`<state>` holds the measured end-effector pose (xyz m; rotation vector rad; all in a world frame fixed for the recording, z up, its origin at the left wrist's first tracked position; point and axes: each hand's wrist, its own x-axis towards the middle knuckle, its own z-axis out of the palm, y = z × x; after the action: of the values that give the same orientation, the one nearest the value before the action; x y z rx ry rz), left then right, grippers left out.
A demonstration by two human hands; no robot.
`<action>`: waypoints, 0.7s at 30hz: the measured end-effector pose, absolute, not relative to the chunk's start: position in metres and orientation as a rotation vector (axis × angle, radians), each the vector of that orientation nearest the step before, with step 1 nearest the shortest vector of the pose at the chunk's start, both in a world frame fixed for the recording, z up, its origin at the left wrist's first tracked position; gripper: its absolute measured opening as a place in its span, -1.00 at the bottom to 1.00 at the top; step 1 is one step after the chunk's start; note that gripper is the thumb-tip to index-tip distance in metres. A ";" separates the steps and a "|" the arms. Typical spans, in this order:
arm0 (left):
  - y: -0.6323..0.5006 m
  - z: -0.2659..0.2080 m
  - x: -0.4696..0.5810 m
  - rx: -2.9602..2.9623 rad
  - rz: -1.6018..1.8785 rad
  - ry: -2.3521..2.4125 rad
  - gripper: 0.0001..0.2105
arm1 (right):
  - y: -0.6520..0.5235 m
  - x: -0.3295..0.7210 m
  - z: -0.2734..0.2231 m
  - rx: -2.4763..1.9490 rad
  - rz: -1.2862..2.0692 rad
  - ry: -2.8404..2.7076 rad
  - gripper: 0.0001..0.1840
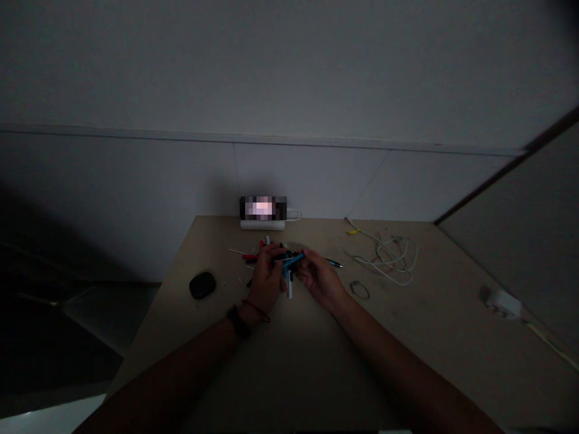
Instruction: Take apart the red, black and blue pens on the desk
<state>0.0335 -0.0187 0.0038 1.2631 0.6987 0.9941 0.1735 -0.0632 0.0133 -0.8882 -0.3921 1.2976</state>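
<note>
My right hand [320, 278] is closed, its thumb and fingers pinching a blue pen-like barrel [294, 260] that points toward my left hand. My left hand [266, 278] curls in from the other side, fingers bent close to the barrel's left end. A thin pale stick [283, 260] shows by its fingertips; the dim light hides what exactly it grips. Under and around both hands lies a loose pile of pens and pen parts, among them a red piece [249, 257] and a white marker-like tube [290, 286]. A dark pen [335, 263] sticks out beyond my right hand.
At the back of the table [289, 361], a lit, blurred screen [263, 208] rests on a white base [262, 225]. A black rounded case [202, 285] lies left. To the right are a coiled white cable [389, 259], a small loop [359, 290] and a white power strip [503, 303].
</note>
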 end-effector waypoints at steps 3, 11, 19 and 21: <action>-0.019 0.003 0.033 1.214 1.043 0.712 -0.62 | -0.063 0.173 0.012 -0.930 1.251 -0.378 -0.77; -0.019 0.005 0.032 1.238 1.040 0.723 -0.64 | -0.067 0.162 0.011 -1.070 1.205 -0.500 -0.42; -0.028 0.010 0.028 1.454 0.799 0.485 -0.57 | -0.070 0.164 0.009 -1.157 0.890 -0.831 -0.54; -0.034 0.012 0.024 1.655 0.703 0.398 -0.49 | -0.074 0.165 0.013 -1.171 0.755 -1.017 -0.53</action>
<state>0.0244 -0.0336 0.0123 1.6552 0.3975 0.7029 0.1649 -0.0742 0.0132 -1.1712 -1.0172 0.7553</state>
